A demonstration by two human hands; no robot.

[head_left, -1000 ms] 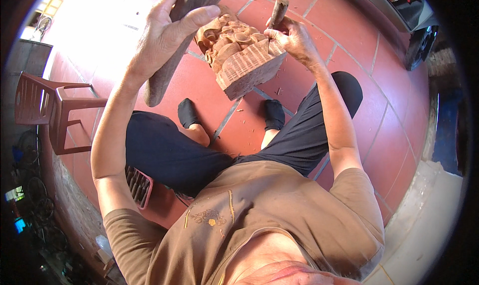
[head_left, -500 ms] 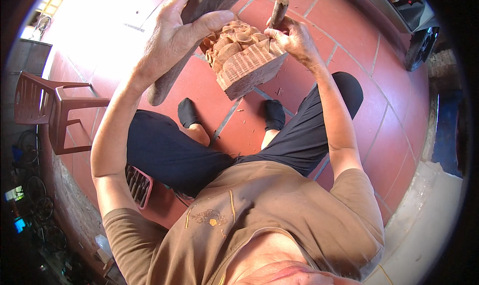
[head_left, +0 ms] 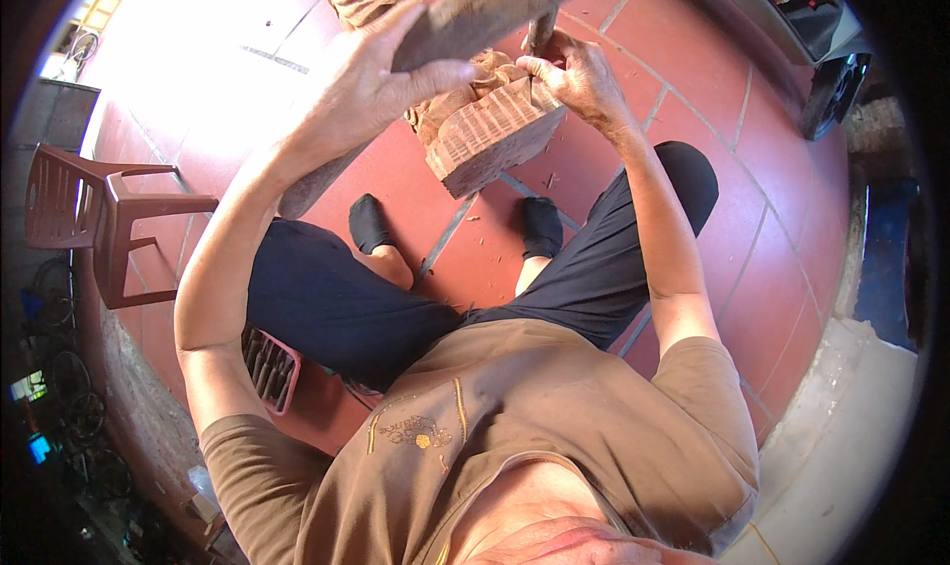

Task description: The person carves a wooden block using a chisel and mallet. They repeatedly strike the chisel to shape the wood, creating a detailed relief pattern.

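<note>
Left hand: left hand point(head_left: 371, 95) is raised above the knees, fingers and thumb clenched around a long wooden mallet point(head_left: 445, 31)
Mallet: a flat, weathered length of wood, tilted, its lower end point(head_left: 302, 194) hanging down past the left wrist and its upper end reaching over the carving toward the top edge of the view
Right hand: right hand point(head_left: 579, 75) is closed on a chisel point(head_left: 539, 33), fingers wrapped round the handle, resting against the top of the carving
Chisel: stands roughly upright, its tip hidden behind the hand where it meets the wood
Carving: wooden carving point(head_left: 485, 120) sits on the floor just ahead of the feet, between the two hands; its near face is a ribbed, rough-cut block, its upper part rounded and shaped
Feet: two dark socks point(head_left: 368, 221) on the tiles, one on each side of a tile joint, just below the carving
Floor: red tiled floor point(head_left: 752, 229) with small wood chips scattered near the carving
Surroundings: brown plastic chair point(head_left: 99, 219) well off to the person's left; a pink tray of tools point(head_left: 269, 367) beside the left thigh
</note>
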